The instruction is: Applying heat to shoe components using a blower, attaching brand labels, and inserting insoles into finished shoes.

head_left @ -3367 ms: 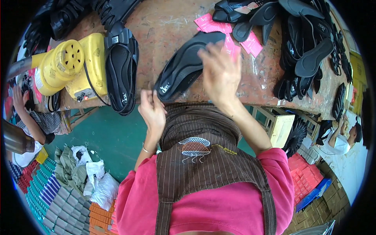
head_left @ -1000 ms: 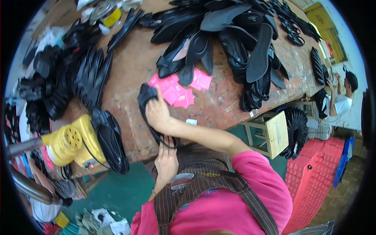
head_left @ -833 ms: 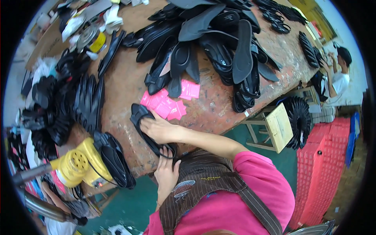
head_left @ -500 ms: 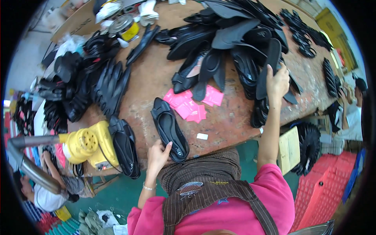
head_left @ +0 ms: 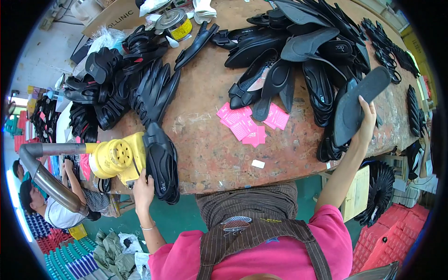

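Note:
My left hand (head_left: 143, 190) is at the left side of a stack of black flat shoes (head_left: 161, 163) near the table's front edge. Its thumb and forefinger are apart beside the stack, with nothing seen between them. My right hand (head_left: 367, 122) grips a black shoe (head_left: 355, 108) whose dark sole faces up, tilted over the table's right part. Behind and left of that shoe lies a large heap of black pointed flats (head_left: 280, 70), some sole up and some with bows. Several pink cards (head_left: 242, 123) are spread in front of the heap.
A yellow machine (head_left: 116, 156) with a grey pipe stands left of the stack. More black shoes (head_left: 112, 88) fill the table's left side, near a tin (head_left: 174, 23). A small white label (head_left: 258, 164) lies near the front edge. Other people (head_left: 51, 200) are beyond the table's ends.
The flat shoe under my left hand has left the table's middle; the left hand has moved left to the stack. My right hand has swung its shoe to a more slanted angle.

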`<control>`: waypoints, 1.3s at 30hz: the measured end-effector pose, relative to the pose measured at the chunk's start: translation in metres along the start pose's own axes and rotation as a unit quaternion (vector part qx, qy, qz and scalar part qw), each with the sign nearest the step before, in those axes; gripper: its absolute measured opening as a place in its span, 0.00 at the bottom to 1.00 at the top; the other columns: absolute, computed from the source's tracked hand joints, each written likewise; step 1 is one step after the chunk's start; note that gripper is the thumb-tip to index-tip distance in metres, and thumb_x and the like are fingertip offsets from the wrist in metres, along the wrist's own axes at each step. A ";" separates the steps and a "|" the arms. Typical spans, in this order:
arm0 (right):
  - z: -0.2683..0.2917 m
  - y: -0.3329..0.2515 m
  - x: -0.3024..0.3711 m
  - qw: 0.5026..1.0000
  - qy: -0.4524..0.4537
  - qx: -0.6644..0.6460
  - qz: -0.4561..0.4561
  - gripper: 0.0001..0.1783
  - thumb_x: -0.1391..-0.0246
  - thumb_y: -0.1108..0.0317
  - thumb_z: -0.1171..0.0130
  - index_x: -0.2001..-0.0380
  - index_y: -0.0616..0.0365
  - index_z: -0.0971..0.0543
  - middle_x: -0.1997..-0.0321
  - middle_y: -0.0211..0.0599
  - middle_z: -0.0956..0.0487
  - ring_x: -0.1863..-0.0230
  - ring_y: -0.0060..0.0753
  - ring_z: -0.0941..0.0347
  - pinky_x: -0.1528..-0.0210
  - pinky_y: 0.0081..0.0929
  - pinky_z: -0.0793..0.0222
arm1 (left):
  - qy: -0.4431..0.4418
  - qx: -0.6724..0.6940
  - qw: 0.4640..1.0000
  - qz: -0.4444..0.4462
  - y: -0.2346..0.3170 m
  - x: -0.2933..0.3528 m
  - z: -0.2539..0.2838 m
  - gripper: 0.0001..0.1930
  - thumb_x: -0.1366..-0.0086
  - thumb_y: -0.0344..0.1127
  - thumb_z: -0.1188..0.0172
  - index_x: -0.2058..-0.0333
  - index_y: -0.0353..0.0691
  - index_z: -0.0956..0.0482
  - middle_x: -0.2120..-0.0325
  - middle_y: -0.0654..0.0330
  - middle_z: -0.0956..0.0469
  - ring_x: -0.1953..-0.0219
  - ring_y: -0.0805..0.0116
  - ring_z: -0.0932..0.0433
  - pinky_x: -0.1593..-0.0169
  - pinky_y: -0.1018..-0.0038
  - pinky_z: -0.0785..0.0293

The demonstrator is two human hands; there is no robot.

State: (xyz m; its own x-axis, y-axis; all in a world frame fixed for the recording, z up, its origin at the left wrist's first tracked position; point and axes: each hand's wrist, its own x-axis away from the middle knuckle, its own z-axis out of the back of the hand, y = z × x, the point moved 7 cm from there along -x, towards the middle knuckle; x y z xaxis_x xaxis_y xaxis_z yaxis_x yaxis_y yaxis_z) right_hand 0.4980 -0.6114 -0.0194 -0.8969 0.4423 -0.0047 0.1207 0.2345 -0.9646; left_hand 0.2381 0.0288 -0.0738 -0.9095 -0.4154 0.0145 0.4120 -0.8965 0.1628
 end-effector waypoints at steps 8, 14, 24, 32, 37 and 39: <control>-0.041 -0.001 0.042 0.982 -0.136 -0.133 -0.005 0.41 0.51 0.74 0.43 0.33 0.70 0.43 0.36 0.62 0.33 0.34 0.54 0.35 0.29 0.43 0.42 | -0.142 -0.102 0.984 0.032 0.085 -0.061 0.061 0.16 0.37 0.43 0.40 0.66 0.32 0.23 0.72 0.46 0.20 0.65 0.42 0.21 0.60 0.55 0.26; -0.075 0.039 0.076 0.946 -0.186 -0.239 -0.114 0.37 0.36 0.56 0.50 0.31 0.65 0.46 0.44 0.55 0.29 0.56 0.34 0.25 0.57 0.28 0.21 | 0.043 0.118 0.928 -0.351 0.267 -0.232 0.051 0.25 0.33 0.37 0.43 0.41 0.32 0.32 0.40 0.41 0.33 0.36 0.47 0.35 0.34 0.63 0.39; -0.050 0.088 0.118 0.925 -0.228 -0.207 -0.223 0.41 0.32 0.41 0.63 0.29 0.63 0.50 0.47 0.47 0.26 0.50 0.39 0.25 0.45 0.38 0.28 | -0.176 0.489 0.834 -0.187 0.293 -0.356 0.003 0.40 0.42 0.43 0.32 0.36 0.33 0.38 0.60 0.59 0.23 0.63 0.71 0.23 0.52 0.77 0.30; -0.064 0.086 0.131 0.931 -0.272 -0.128 -0.207 0.41 0.31 0.38 0.72 0.33 0.64 0.41 0.44 0.45 0.27 0.51 0.33 0.26 0.51 0.30 0.26 | -0.052 0.566 0.776 -0.273 0.287 -0.083 0.111 0.51 0.58 0.45 0.19 0.38 0.33 0.35 0.51 0.55 0.26 0.47 0.66 0.26 0.50 0.71 0.25; -0.066 0.051 0.148 0.946 -0.299 0.113 -0.061 0.34 0.30 0.49 0.64 0.35 0.68 0.36 0.38 0.45 0.29 0.48 0.31 0.29 0.47 0.26 0.33 | -0.176 0.382 0.892 -0.165 0.298 0.017 -0.014 0.43 0.54 0.36 0.23 0.38 0.37 0.33 0.58 0.52 0.27 0.55 0.59 0.25 0.55 0.66 0.26; -0.092 0.021 0.166 0.888 -0.367 0.250 0.124 0.28 0.38 0.60 0.52 0.40 0.67 0.28 0.40 0.47 0.27 0.45 0.36 0.30 0.44 0.27 0.38 | -0.213 0.429 0.873 -0.093 0.294 0.034 -0.068 0.40 0.50 0.32 0.26 0.38 0.35 0.34 0.57 0.51 0.27 0.53 0.60 0.25 0.52 0.68 0.25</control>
State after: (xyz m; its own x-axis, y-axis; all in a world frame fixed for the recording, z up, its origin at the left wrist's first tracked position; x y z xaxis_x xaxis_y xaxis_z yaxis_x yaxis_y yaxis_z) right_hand 0.3902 -0.4535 -0.0159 -0.9270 -0.2990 -0.2265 0.3133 -0.2854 -0.9057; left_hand 0.3319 -0.2593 -0.0921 -0.9695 -0.0164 0.2445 0.2286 -0.4203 0.8781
